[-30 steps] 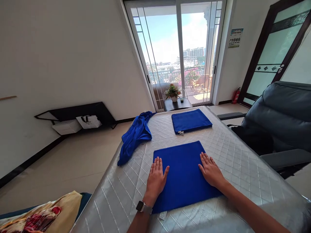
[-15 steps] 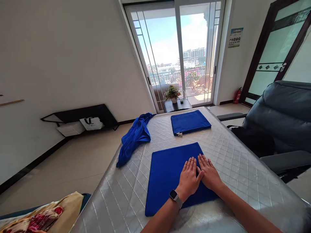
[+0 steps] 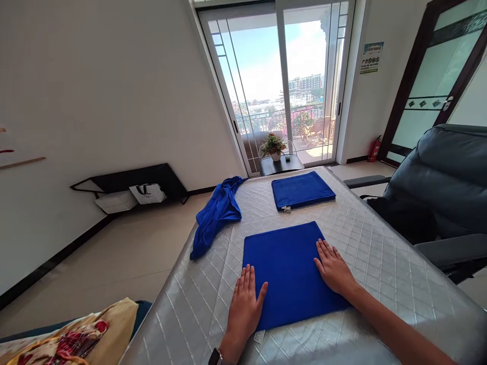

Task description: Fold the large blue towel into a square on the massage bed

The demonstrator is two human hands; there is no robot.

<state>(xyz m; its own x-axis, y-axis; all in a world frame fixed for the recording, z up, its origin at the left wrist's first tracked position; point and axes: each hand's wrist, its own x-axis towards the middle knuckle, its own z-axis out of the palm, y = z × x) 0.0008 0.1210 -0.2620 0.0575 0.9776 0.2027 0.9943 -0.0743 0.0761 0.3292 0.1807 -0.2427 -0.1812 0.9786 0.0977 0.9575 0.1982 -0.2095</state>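
Observation:
A flat blue cloth (image 3: 289,279) lies spread on the silver quilted surface (image 3: 365,253). On its left edge rests my left hand (image 3: 245,304), palm down with the fingers extended and the thumb apart. My right hand (image 3: 335,268) lies flat over the right edge of the same cloth, also palm down. Neither hand holds anything. Beyond them is a second, folded blue cloth (image 3: 303,190) with a small white tag at its near left corner. A crumpled blue cloth (image 3: 218,215) sits at the surface's left edge.
A dark padded chair (image 3: 456,177) stands along the right side. Past the far edge, a small table (image 3: 283,166) holds a potted plant (image 3: 274,147). Patterned yellow fabric (image 3: 87,332) is at the lower left, and a black rack (image 3: 133,177) with white bags stands by the wall.
My left hand has moved left, from the middle of the cloth to its left edge. My right hand has shifted slightly right. The hands are now far apart, and the view has turned slightly.

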